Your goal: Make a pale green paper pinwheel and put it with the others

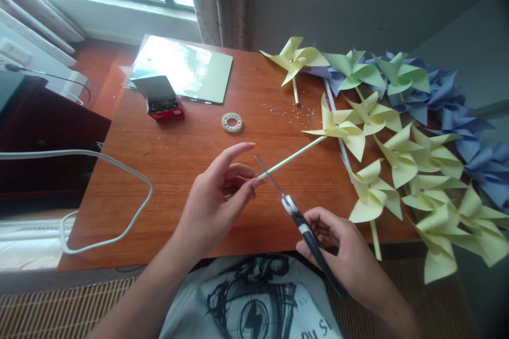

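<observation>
My left hand (222, 188) pinches the near end of a thin pale yellow-green stick (296, 155) between thumb and fingers. The stick slants up to the right, and its far end meets a yellow paper pinwheel (337, 126) on the table. In my right hand (334, 241) is a pair of scissors (296, 212) with black and white handles. Their slim metal blades cross the stick just beyond my left fingertips, slightly apart. Whether the blades press on the stick I cannot tell.
Several yellow, green (402, 77) and blue pinwheels (487, 161) crowd the right side. A tape roll (231, 122), an open red box (165, 108) of small dark pieces and a plastic-wrapped paper pack (214, 77) lie on the wooden table (191, 151). A white cable (131, 169) loops at left.
</observation>
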Demonstrator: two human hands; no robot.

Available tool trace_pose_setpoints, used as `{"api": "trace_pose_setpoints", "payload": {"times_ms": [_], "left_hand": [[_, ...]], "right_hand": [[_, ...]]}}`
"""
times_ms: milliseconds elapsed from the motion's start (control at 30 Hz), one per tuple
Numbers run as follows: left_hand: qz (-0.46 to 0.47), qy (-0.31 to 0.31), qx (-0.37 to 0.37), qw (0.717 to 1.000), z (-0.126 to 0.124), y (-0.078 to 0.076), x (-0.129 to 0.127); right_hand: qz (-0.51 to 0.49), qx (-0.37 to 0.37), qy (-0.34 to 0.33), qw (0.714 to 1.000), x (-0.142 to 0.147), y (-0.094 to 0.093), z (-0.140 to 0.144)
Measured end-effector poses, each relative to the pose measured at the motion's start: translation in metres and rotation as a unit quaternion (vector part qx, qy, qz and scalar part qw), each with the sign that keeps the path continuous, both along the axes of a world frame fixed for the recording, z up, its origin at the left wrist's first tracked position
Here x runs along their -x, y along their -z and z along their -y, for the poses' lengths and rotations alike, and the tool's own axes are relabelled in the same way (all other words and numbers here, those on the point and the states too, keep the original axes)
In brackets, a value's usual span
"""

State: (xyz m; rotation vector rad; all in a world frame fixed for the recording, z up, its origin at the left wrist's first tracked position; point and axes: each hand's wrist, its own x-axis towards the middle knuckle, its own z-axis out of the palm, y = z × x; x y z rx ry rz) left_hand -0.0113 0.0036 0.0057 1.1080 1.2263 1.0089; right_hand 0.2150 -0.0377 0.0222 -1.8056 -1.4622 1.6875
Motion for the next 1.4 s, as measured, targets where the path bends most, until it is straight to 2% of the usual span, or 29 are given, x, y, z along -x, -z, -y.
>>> {"api": "trace_pose_setpoints", "payload": {"times_ms": [367,700,1000,1200,1400], "left_hand": [[-0.005,-0.007,0.002,1.0,0.0,0.002,-0.001],[-0.011,-0.013,0.008,1.0,-0.001,0.001,0.001],[0.001,-0.006,0.002,1.0,0.003,0.003,-0.003],[-0.011,0.02,-0.009,1.0,0.004,0.003,-0.001],[-0.017,0.019,-0.015,1.0,0.003,0.0,0.001]], "right_hand": [[0.006,0.001,-0.009,1.0,0.0,0.006,0.001],[-0.014,0.003,0.018,1.0,0.009,0.007,0.0],[0.006,-0.025,-0.014,1.0,0.012,0.006,-0.004],[0.003,-0.042,-0.038,0.998,0.01,0.006,-0.005],[0.009,-0.058,-0.039,0.997,0.012,0.009,-0.005]]}}
